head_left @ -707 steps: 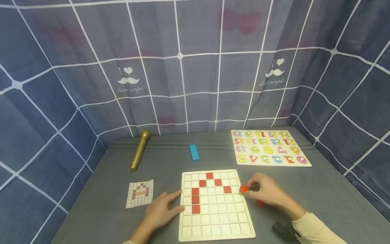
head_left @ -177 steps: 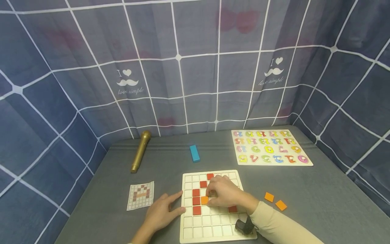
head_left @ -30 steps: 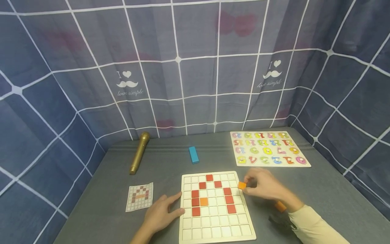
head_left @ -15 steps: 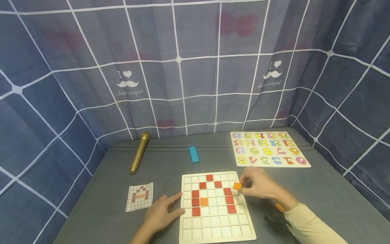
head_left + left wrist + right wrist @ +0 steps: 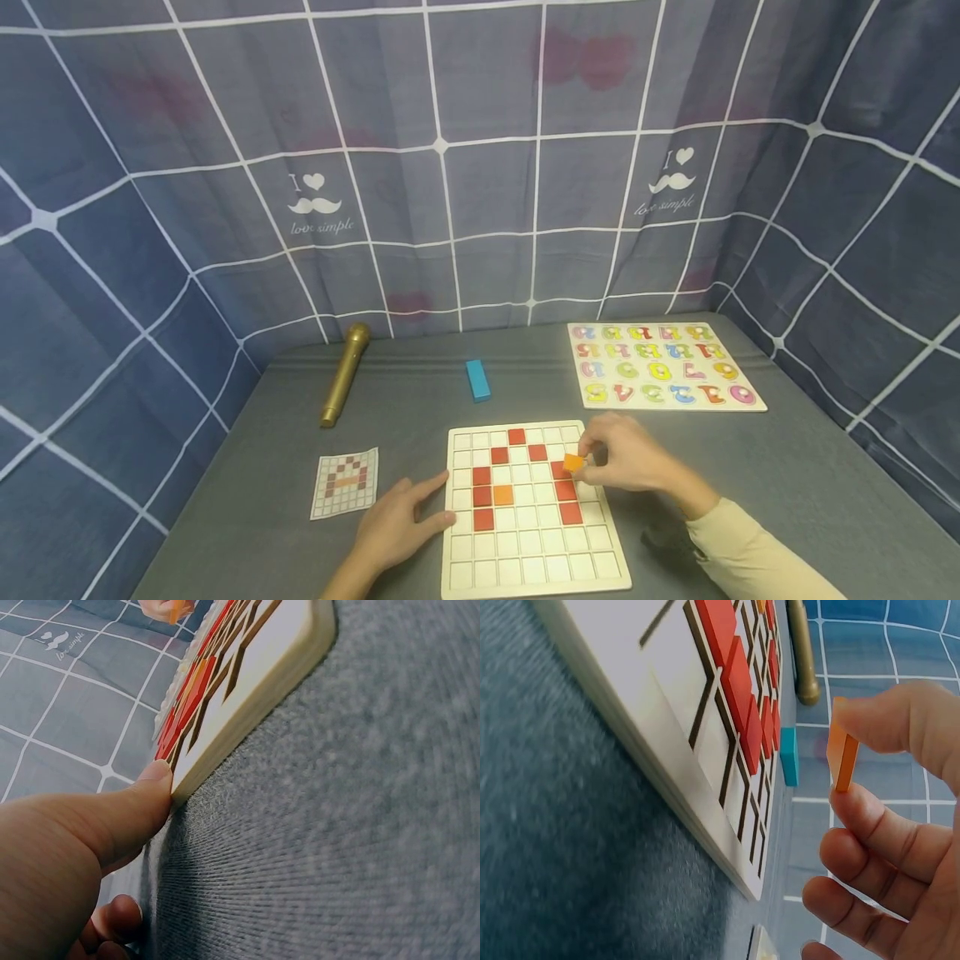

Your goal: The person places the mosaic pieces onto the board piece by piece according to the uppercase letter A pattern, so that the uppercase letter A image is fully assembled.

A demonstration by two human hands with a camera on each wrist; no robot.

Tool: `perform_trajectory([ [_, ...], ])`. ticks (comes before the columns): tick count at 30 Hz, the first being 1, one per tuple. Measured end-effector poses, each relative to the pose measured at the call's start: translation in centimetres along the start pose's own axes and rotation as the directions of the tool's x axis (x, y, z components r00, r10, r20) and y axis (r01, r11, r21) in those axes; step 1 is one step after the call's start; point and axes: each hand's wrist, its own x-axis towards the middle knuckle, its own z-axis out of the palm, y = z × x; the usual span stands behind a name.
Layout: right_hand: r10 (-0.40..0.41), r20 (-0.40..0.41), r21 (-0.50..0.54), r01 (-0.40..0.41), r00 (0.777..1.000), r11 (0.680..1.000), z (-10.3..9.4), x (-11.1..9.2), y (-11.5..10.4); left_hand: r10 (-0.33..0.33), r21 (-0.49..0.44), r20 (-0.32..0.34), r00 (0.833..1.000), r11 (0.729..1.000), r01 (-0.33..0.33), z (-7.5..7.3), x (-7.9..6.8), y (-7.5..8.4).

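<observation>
My right hand (image 5: 626, 457) pinches an orange square tile (image 5: 573, 463) between thumb and fingertip, above the upper right of the wooden grid board (image 5: 534, 573). In the right wrist view the held tile (image 5: 843, 754) stands on edge, apart from the board. Red tiles (image 5: 481, 497) form an arch in the grid. One orange tile (image 5: 502, 495) sits inside the arch, beside the left red column. At the board's left edge my left hand (image 5: 393, 523) rests with thumb and forefinger stretched out. The left thumb (image 5: 124, 814) touches the board's rim in the left wrist view.
A paper pattern card (image 5: 343, 483) lies left of the board. Behind stand a gold microphone (image 5: 345, 375) and a blue block (image 5: 477, 381). A number puzzle board (image 5: 663, 367) lies at the back right. Checked curtains (image 5: 487, 192) enclose the table.
My right hand has carried the orange tile leftward from the board's right edge to over the grid. Earlier, more red tiles and one orange tile were set in. My left hand stays put.
</observation>
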Motion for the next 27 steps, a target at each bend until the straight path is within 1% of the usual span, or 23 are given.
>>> perform_trajectory([
  [7,-0.006,0.028,0.011,0.006,1.000,1.000,0.6,0.5,-0.7,-0.001,-0.004,0.001,1.000,1.000,0.001,0.0,0.0,0.1],
  [12,-0.030,0.047,0.009,0.030,0.998,1.000,1.3,1.2,-1.3,-0.004,-0.012,-0.001,1.000,1.000,0.004,-0.1,0.0,0.3],
  [19,-0.032,0.122,0.004,0.032,0.992,0.999,2.1,2.2,-2.7,-0.014,-0.005,0.000,1.000,1.000,0.014,-0.3,0.1,0.3],
  [27,-0.089,0.143,0.013,0.088,0.986,0.996,3.0,2.6,-3.2,0.008,-0.005,-0.010,1.000,1.000,-0.008,-0.1,0.1,0.1],
])
